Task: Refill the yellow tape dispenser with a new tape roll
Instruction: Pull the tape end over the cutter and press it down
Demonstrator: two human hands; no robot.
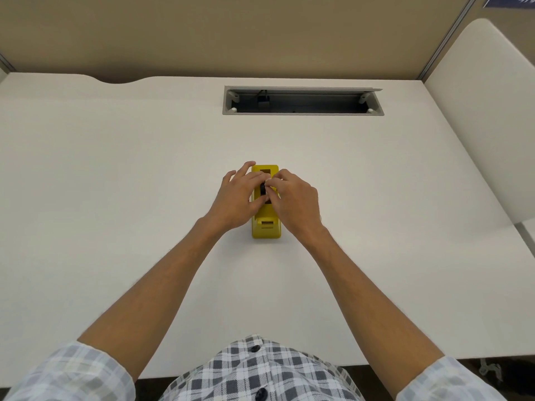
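The yellow tape dispenser [267,229] stands lengthwise in the middle of the white desk [115,169], its cutter end toward me. My left hand [237,198] rests against its left side, fingers spread over the top. My right hand [295,201] covers its right side, with the fingertips pinched at the dark opening in the dispenser's middle. Something dark [263,189], a hub or roll, shows between the fingertips; I cannot tell which. Both hands hide most of the dispenser's middle.
A grey cable tray opening [302,101] is set into the desk at the back, with a black plug inside. A beige partition wall [202,33] stands behind the desk. A white panel [486,117] rises at the right edge.
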